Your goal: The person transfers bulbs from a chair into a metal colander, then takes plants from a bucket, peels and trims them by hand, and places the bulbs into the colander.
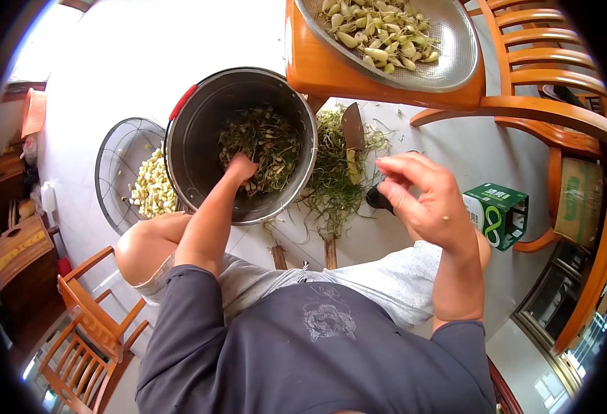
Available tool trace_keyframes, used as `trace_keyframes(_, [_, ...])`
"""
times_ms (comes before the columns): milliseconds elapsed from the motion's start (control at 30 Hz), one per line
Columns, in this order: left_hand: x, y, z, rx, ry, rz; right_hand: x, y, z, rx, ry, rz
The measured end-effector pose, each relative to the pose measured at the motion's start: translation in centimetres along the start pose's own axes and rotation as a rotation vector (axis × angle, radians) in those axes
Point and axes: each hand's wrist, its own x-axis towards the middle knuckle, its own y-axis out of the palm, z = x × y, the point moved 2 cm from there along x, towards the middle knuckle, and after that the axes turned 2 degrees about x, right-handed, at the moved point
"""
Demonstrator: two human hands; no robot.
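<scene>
My left hand (241, 167) reaches down into a large dark metal pot (192, 131) with a red grip on its rim. It touches a heap of small whitish bulbs with green stems (276, 148), and its fingers are hidden among them. My right hand (424, 196) is raised in front of my right knee, fingers bent, thumb and forefinger apart, with nothing visible between them. A cleaver (352, 126) lies on a pile of cut green stems and roots (327, 165) on the floor, between the pot and my right hand.
A mesh strainer of bulbs (455, 52) sits on an orange wooden stool (303, 55). Left of the pot, a wire-framed basket (110, 162) holds pale trimmed bulbs (153, 185). A green box (498, 214) and wooden chairs (545, 55) stand to the right; another chair (90, 338) is behind left.
</scene>
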Motion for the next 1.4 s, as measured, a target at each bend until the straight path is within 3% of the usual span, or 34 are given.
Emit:
trace_keyframes(133, [3.1,2.0,1.3,0.136,-0.029,0.043,0.5,0.7,-0.8,-0.129,-0.08,0.09])
trace_keyframes(233, [2.5,1.1,1.1,0.062,0.017,0.188,0.6,0.9,-0.9,-0.134,-0.086,0.09])
trace_keyframes(333, [-4.0,-3.6,-0.6,-0.353,0.091,0.161,0.7,1.4,-0.9,-0.15,-0.136,0.067])
trace_keyframes(400, [-8.1,-6.7,-2.3,-0.468,0.127,0.227,1.0,2.1,-0.9,-0.155,-0.182,0.066])
trace_keyframes(500, [-14.7,-10.0,-5.2,-0.458,0.292,0.231,1.5,3.4,-0.2,-0.132,-0.226,0.112])
trace_keyframes(633, [-22.2,-11.6,-7.5,-0.449,0.506,0.27,1.8,6.8,-0.2,-0.25,-0.465,0.013])
trace_keyframes(767, [-26.2,-11.5,-8.2,-0.486,0.632,0.302,1.8,9.0,0.1,-0.265,-0.516,0.06])
trace_keyframes(867, [-27.6,-11.3,-8.2,-0.548,0.619,0.297,1.6,9.3,0.2,-0.26,-0.457,0.19])
trace_keyframes(1400, [-28.1,-9.7,-8.9,-0.617,0.606,0.353,0.4,9.3,0.0,-0.254,-0.568,0.014])
